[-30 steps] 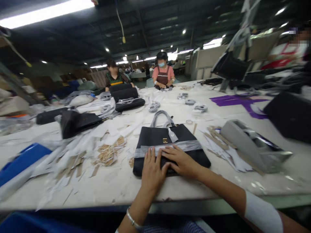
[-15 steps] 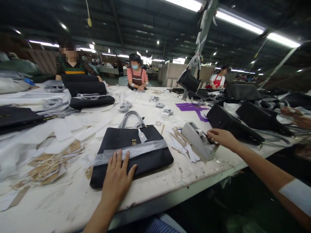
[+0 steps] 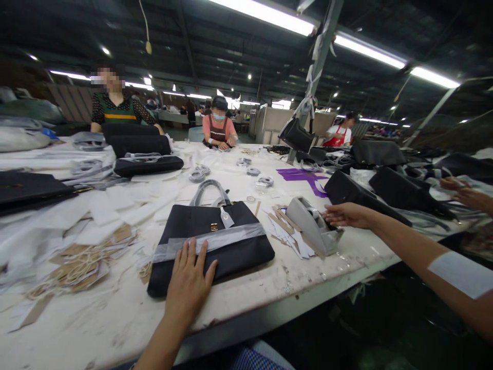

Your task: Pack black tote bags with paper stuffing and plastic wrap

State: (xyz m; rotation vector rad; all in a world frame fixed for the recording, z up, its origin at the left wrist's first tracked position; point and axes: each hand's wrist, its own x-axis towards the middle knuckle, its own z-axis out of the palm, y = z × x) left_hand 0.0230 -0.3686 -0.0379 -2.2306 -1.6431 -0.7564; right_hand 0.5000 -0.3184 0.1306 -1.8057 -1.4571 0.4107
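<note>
My left hand [image 3: 190,277] lies flat with fingers spread on a black handbag [image 3: 231,257]. Its fingertips press on a strip of translucent white wrap [image 3: 225,238] that crosses the bag's front. The bag lies on the table, with its wrapped handle [image 3: 210,189] pointing away, a gold clasp [image 3: 213,226] and a pale tag [image 3: 227,218]. Over at a grey tape dispenser [image 3: 304,218], my right hand [image 3: 346,215] has its fingertips drawn together beside the tape roll. Anything between those fingertips is too small to make out.
Cardboard and paper strips [image 3: 287,231] lie beside the dispenser. Brown tags with strings [image 3: 82,262] are heaped at left. More black bags [image 3: 362,198] lie at right, near a purple sheet [image 3: 302,174]. Co-workers stand across the table; another person's hand [image 3: 468,190] shows at far right.
The view has shifted slightly. My right hand stays at the dispenser, its fingers now a little straighter. My left hand still rests on the handbag.
</note>
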